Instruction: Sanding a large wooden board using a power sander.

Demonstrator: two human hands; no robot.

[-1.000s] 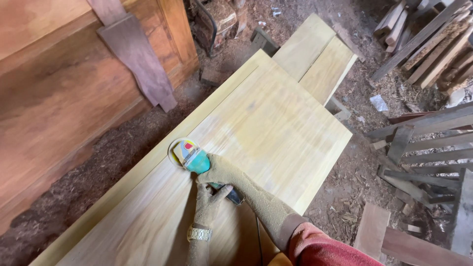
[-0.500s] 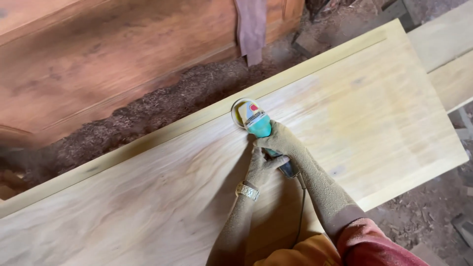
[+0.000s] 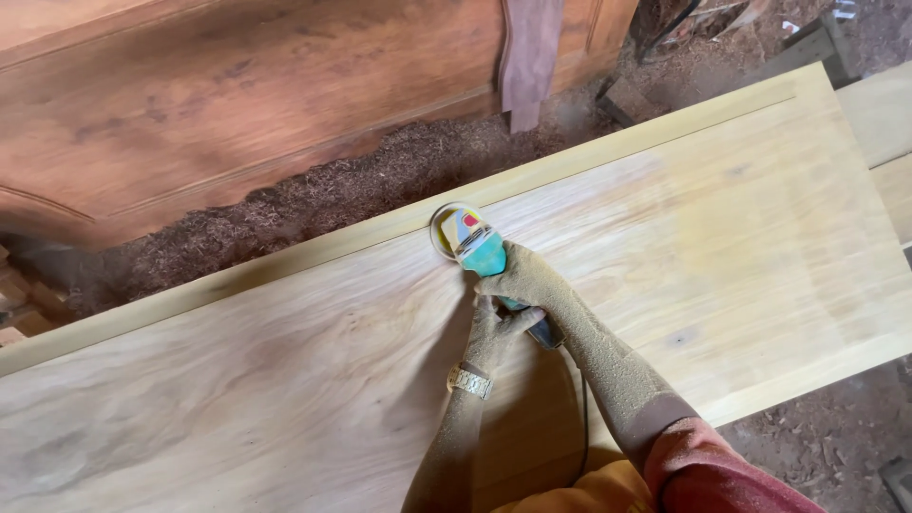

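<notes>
A teal angle grinder [image 3: 472, 244] with a round sanding disc rests on a large pale wooden panel [image 3: 285, 380], close to the panel's far raised edge strip. My right hand [image 3: 525, 277] grips the grinder's body from above. My left hand [image 3: 496, 332], with a metal watch at the wrist, holds the dark rear handle just behind it. Both hands and forearms are coated in fine sawdust. A black cord [image 3: 581, 418] runs from the tool back toward me.
Beyond the panel lies a strip of wood shavings [image 3: 313, 204] on the ground. A big reddish-brown wooden piece [image 3: 237, 95] stands behind it, with a dark plank [image 3: 527, 57] leaning there. More pale boards [image 3: 883, 142] lie at the right, and dirt floor at the bottom right.
The view has swung left and closer over the panel. The grinder and both hands have stayed together, working along the far edge of the panel.
</notes>
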